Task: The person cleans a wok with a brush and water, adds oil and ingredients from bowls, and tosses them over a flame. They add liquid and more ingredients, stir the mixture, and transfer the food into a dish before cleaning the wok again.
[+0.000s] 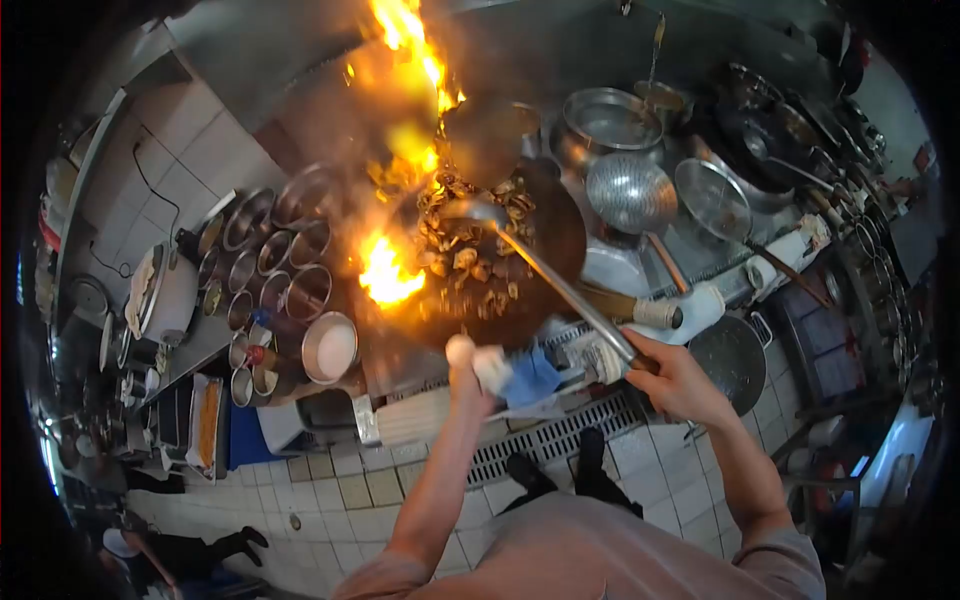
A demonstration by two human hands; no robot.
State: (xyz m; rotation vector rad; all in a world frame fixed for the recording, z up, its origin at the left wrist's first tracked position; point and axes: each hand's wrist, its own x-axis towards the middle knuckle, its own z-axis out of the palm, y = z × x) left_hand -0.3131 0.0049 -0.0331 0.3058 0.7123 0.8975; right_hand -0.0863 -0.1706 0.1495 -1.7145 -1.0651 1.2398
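A dark wok sits on the range with browned, chopped food in it. Tall flames flare over its left side. My right hand is closed around the long handle of a ladle, whose bowl lies among the food. At the wok's near edge is my left hand, blurred but closed, seemingly gripping the wok. Part of its grip is hidden. A blue and white cloth lies right beside it.
Metal bowls and a container of white contents stand to the left. A perforated strainer, a mesh skimmer and a metal pot are on the right. Another person is at lower left.
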